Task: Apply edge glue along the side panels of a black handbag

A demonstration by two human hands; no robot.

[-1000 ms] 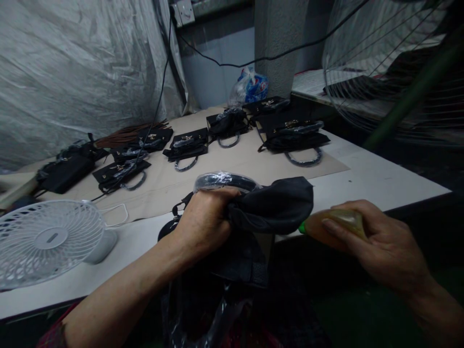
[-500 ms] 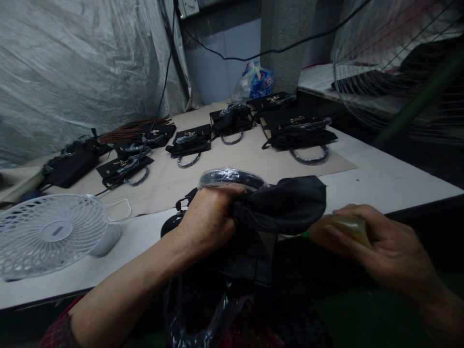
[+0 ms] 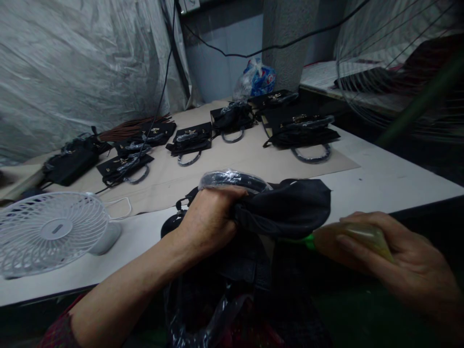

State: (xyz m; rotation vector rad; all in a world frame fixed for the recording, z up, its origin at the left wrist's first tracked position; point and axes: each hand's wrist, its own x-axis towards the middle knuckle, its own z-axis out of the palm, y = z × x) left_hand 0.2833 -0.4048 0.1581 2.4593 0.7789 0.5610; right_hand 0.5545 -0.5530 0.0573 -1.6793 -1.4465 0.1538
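Gripping a black bag point(image 3: 241, 256) with the left hand point(image 3: 213, 217), clenching gathered material just below an upper plastic-wrapped handle point(image 3: 235, 180). Holding the bag at the near edge of the white table point(image 3: 384, 186). Extending a loose black flap point(image 3: 290, 208) to the right of the fist, running its long axis crosswise and directing its free end rightward. Noting a lower plastic-wrapped handle point(image 3: 217, 321) below the fist, at the bottom of the view.

Grasping a yellowish bottle point(image 3: 357, 238) in the right hand point(image 3: 409, 263), laying the thumb along its near side. Holding the bottle to the right of the bag, setting its long axis nearly level across the view. Pointing its green nozzle point(image 3: 309, 241) leftward, towards the bag, just beneath the lower edge of the flap. Being unable to confirm contact between nozzle and material.

Observing further black bags point(image 3: 195, 137) beyond, lying on a brown sheet point(image 3: 181, 186) atop the table. Recording a white fan point(image 3: 56, 228) near the left forearm.
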